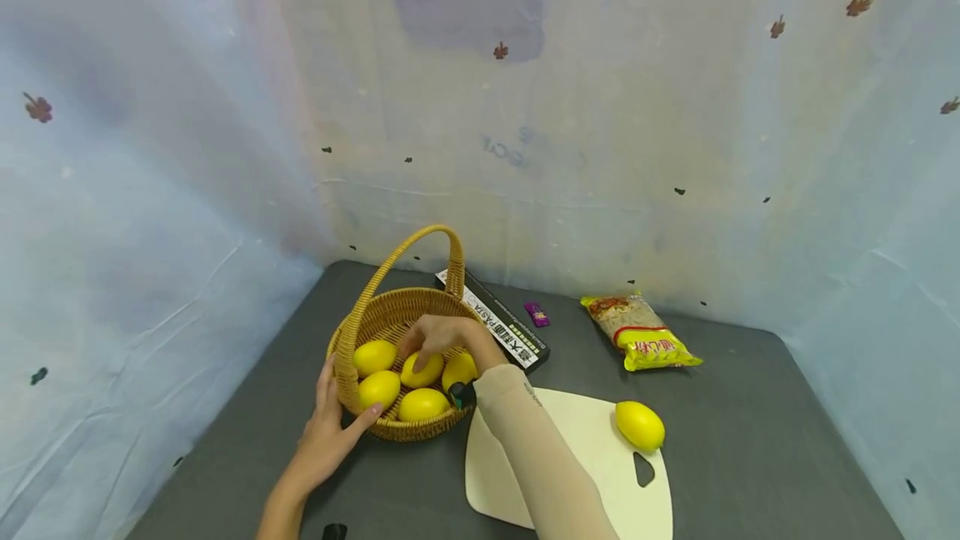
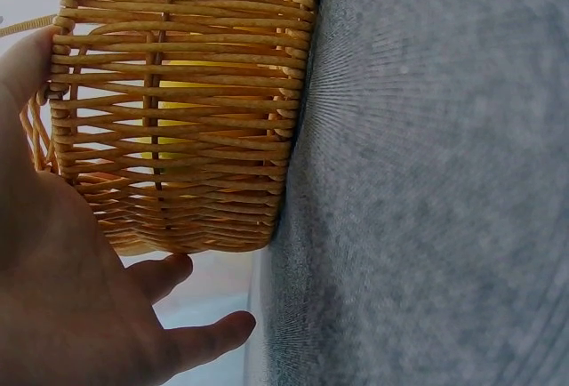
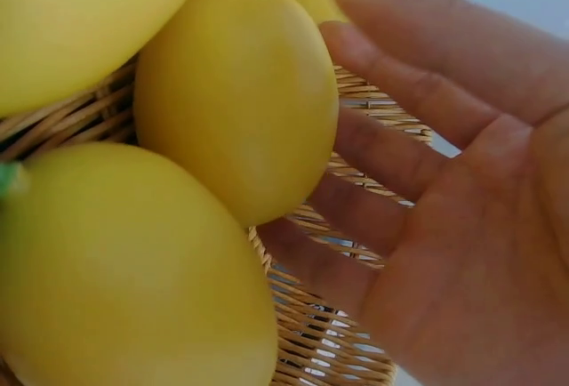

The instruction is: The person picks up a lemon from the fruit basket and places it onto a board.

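The left hand (image 1: 322, 444) is resting, fingers spread, against the wicker basket (image 1: 401, 433); the right hand (image 1: 448, 332), fingers loosely extended, is reaching inside beside a yellow lemon (image 1: 426, 372). The basket is standing on a dark grey table (image 1: 735, 432); pale, leaf-dotted sheeting (image 1: 480, 223) is hanging behind.

Light falls softly; the left wrist view blurs the tabletop (image 2: 444, 181).
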Tool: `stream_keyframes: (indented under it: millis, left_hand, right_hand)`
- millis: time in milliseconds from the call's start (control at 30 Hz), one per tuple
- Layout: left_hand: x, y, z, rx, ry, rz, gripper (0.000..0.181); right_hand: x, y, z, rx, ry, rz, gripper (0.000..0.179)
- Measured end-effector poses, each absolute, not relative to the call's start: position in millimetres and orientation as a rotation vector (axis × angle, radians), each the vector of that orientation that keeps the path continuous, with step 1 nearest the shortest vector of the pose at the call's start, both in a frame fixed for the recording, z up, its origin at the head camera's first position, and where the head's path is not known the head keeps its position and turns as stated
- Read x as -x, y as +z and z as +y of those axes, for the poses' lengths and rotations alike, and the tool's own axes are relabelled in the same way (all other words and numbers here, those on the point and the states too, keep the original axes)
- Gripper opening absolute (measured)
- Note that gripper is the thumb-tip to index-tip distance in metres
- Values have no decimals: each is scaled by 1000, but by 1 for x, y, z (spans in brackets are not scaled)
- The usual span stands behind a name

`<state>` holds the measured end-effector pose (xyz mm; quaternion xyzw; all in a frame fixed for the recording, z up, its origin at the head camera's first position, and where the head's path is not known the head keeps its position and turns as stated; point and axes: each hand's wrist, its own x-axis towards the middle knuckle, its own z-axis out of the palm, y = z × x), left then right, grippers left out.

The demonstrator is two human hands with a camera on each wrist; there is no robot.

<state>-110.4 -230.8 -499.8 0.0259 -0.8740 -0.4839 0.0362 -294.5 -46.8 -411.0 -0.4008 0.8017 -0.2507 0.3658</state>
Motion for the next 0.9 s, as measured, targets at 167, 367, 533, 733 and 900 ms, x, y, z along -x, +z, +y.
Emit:
stream_keyframes:
  millis: [167,367,533,733,900]
  left_hand:
    - [111,-503,-231,-81,-1483,-2679,93]
    - [111,-504,-231,-62,-1469,-2679,90]
    - [112,-504,-231,-70,-1456,-2692,89]
    - [112,-504,-231,-71,-1471,-2683,90]
    - [112,-504,-231,-80,-1458,-2690,90]
  right_hand:
    - [295,-416,-46,1039,-615,2048,38]
    - [296,-419,-45,1058,-553,2060,42]
    - [296,-421,-45,1053,-538,2078,43]
    - [295,-422,-45,1029,-554,2068,44]
    - [295,-423,-45,1022,-566,2060,44]
